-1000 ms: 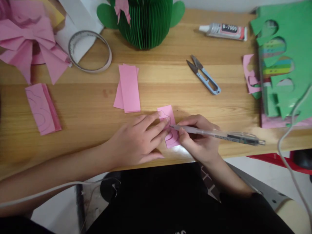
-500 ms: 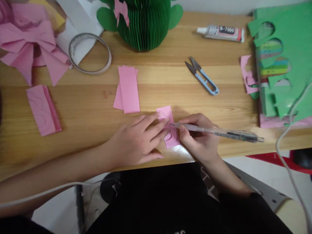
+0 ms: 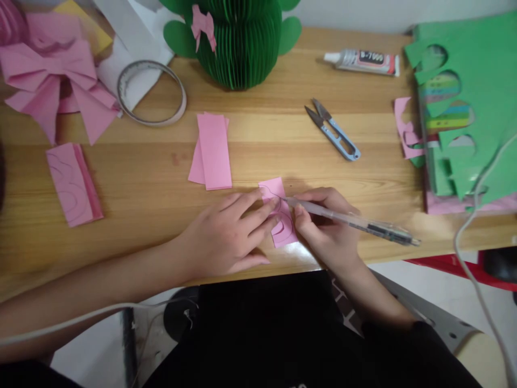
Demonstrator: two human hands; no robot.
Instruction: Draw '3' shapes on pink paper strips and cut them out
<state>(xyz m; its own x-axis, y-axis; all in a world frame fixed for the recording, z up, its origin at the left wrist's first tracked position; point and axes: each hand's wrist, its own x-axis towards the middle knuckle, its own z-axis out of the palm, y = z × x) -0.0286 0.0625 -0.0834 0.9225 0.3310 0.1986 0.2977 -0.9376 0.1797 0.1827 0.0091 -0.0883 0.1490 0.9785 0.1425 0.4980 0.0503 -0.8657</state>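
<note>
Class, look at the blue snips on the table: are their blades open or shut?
Open. The snips lie flat on the table, their two blade tips spread apart with wood showing between them.

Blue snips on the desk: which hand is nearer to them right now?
Right. The right hand, holding the pen, sits directly below the blue snips in the picture. The left hand, pressing the pink slip, lies farther off to their lower left.

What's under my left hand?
The left hand presses a pink paper with drawn curves; the part beneath its fingers is hidden. The right hand holds a pen to it.
</note>
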